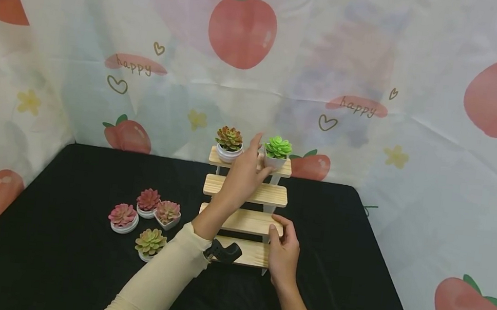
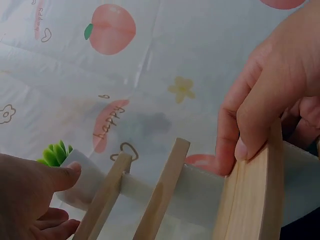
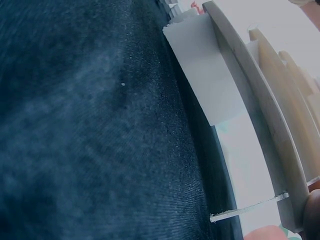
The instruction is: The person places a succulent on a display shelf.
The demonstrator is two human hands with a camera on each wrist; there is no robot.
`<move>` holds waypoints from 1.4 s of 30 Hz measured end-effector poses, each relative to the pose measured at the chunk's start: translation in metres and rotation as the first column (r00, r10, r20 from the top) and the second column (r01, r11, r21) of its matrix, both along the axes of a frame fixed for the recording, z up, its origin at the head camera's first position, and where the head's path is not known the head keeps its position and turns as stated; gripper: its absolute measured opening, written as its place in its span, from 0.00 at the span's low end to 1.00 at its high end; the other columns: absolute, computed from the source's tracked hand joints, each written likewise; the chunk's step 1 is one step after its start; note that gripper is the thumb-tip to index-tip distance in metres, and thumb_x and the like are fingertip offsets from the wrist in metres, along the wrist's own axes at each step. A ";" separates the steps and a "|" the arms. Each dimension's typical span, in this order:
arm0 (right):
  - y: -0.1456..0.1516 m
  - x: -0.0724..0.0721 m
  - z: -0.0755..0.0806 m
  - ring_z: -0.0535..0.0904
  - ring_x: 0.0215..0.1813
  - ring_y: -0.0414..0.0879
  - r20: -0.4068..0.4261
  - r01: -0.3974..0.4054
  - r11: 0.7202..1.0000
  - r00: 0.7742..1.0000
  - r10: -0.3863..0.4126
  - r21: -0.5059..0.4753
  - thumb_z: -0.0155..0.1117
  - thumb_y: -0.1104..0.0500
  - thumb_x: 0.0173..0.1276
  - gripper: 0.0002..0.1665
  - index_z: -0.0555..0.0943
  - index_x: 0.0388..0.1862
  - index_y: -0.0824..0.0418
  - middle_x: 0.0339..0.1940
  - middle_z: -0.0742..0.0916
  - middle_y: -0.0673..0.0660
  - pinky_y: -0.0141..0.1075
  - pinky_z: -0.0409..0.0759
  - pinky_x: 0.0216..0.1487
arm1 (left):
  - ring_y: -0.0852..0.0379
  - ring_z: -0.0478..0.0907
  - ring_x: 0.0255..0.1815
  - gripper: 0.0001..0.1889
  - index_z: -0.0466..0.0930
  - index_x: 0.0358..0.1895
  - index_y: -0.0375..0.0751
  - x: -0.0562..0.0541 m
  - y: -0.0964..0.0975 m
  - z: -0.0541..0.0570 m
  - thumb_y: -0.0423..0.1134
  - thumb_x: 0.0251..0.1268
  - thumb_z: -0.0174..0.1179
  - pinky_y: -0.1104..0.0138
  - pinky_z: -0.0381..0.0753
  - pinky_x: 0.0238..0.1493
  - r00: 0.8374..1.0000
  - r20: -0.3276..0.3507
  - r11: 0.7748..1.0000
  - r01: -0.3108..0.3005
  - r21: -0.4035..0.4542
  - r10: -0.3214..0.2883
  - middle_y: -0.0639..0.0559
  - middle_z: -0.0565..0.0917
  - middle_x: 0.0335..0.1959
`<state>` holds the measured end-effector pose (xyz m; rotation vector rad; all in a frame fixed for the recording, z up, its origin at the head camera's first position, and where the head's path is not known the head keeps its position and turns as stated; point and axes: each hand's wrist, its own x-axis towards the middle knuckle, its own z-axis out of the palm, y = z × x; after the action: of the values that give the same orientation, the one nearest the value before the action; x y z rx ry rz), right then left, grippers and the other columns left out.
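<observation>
A tiered wooden display stand stands on the black cloth. On its top shelf are a brownish-red potted succulent at left and a bright green potted succulent at right. My left hand reaches over the stand between these two pots, fingers extended. In the left wrist view its thumb lies against the white pot of the green succulent. Lower down, my right hand grips the right end of the third shelf between thumb and fingers. The right wrist view shows the stand's underside close up.
Left of the stand, several small potted succulents, among them a pink one and a yellow-green one, sit on the black tablecloth. Behind rises a peach-print curtain.
</observation>
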<state>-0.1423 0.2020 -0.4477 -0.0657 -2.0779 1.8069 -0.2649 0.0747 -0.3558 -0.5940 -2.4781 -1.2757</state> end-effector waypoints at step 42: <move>-0.002 -0.002 -0.003 0.75 0.43 0.51 -0.002 0.015 1.000 1.000 -0.015 0.007 0.55 0.70 0.79 0.15 0.79 0.61 0.70 0.57 0.82 0.64 0.36 0.75 0.38 | 0.44 0.82 0.54 0.21 0.80 0.63 0.35 0.097 -0.126 -0.072 0.29 0.67 0.69 0.51 0.84 0.50 0.985 -0.132 0.989 -0.096 0.112 0.111 0.43 0.84 0.56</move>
<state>-0.1440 0.2002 -0.4511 -0.0765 -2.0770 1.7898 -0.1678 -0.0509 -0.4276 -0.5026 -2.2828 -1.2713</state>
